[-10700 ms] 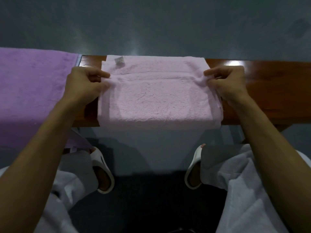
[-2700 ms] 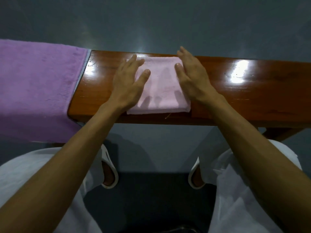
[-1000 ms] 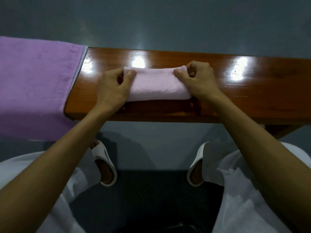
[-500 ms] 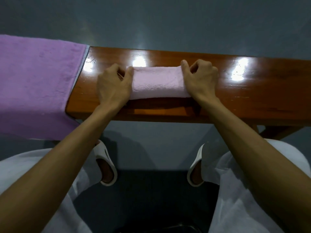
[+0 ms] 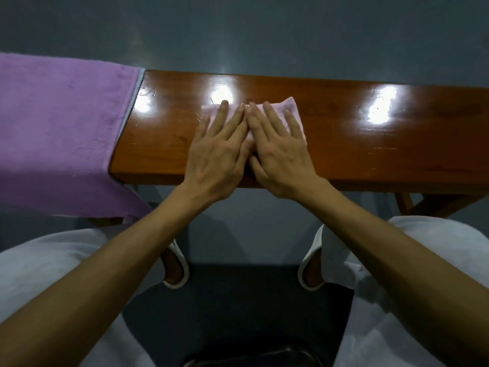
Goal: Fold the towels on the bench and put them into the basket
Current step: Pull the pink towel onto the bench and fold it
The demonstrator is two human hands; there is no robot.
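The left hand [image 5: 214,160] and right hand [image 5: 280,157], fingers straight, press flat on the small folded pink towel [image 5: 291,108] at the middle of the tabletop [image 5: 370,144]; soft, light and springy, it is probably best gripped by its 2 short ends.

Glossy wooden bench [image 5: 370,154]; purple towel [image 5: 58,123] (draped); folded pink towel [image 5: 292,107]

Left hand [image 5: 215,154] and right hand [image 5: 280,157] pressing flat on folded pink towel [image 5: 292,108], wooden bench [image 5: 370,144], purple towel [image 5: 60,123]
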